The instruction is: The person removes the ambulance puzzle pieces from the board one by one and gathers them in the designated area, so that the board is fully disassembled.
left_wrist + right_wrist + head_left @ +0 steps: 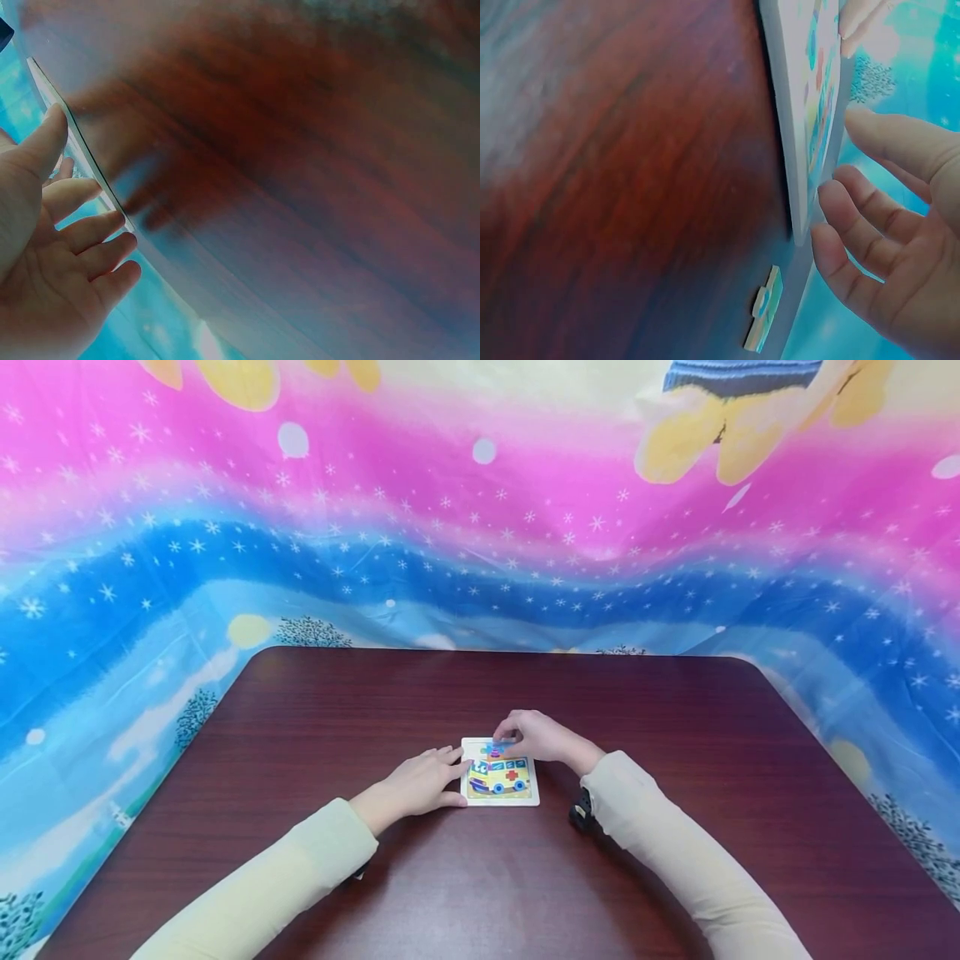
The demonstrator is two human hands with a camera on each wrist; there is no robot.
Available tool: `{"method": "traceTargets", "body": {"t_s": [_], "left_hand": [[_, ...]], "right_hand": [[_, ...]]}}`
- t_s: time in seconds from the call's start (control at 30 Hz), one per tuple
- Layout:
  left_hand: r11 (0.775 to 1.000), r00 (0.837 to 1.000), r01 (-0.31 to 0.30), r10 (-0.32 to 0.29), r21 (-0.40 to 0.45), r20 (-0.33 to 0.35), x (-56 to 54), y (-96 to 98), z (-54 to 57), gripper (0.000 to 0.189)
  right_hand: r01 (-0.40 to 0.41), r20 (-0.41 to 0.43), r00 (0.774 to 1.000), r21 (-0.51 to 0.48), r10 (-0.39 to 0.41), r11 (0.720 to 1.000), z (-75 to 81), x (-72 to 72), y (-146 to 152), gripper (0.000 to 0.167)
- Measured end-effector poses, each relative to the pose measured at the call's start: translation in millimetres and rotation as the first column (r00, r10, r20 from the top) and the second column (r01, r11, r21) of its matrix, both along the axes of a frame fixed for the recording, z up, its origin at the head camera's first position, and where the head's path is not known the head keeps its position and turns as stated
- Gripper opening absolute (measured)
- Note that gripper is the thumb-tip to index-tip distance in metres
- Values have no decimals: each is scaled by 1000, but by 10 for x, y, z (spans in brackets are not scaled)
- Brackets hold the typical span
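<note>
A square jigsaw puzzle (512,790) in a white tray lies on the table, its picture a yellow ambulance with a red cross. My left hand (420,782) rests along the tray's left side, fingers fairly straight, with thumb and fingertips touching the edge. At the tray's top edge, my right hand (542,737) pinches a small blue and pink puzzle piece (493,751) between thumb and index finger; the hand covers the upper right of the picture. A loose puzzle piece (765,309) lies on the table beyond the tray in the right wrist view; in the head view it is hidden.
The dark red-brown wooden table (337,710) has rounded far corners. Behind it hangs a colourful cloth (480,527) with snowflakes, in pink and blue. A black wrist device (581,812) shows below my right sleeve.
</note>
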State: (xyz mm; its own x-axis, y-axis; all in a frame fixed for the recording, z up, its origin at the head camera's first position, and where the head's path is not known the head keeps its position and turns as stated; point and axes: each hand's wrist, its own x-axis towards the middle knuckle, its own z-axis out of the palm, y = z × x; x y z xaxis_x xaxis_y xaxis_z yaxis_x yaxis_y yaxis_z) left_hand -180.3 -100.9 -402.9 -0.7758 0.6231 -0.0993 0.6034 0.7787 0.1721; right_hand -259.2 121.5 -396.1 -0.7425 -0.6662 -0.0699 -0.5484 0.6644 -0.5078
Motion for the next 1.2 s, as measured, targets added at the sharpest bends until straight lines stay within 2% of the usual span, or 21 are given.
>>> {"method": "traceTargets", "body": {"t_s": [0.57, 1.03, 1.2], "left_hand": [[1000, 1000, 0, 0, -11, -13, 0, 8, 9, 60], [1000, 1000, -5, 5, -11, -2, -1, 7, 13, 60], [1000, 1000, -5, 5, -8, -1, 4, 7, 18, 60]], "right_hand": [[26, 25, 999, 121, -30, 992, -24, 56, -117, 33], [-37, 54, 998, 45, 35, 998, -39, 26, -110, 26], [-28, 57, 998, 57, 25, 998, -47, 27, -109, 26]]}}
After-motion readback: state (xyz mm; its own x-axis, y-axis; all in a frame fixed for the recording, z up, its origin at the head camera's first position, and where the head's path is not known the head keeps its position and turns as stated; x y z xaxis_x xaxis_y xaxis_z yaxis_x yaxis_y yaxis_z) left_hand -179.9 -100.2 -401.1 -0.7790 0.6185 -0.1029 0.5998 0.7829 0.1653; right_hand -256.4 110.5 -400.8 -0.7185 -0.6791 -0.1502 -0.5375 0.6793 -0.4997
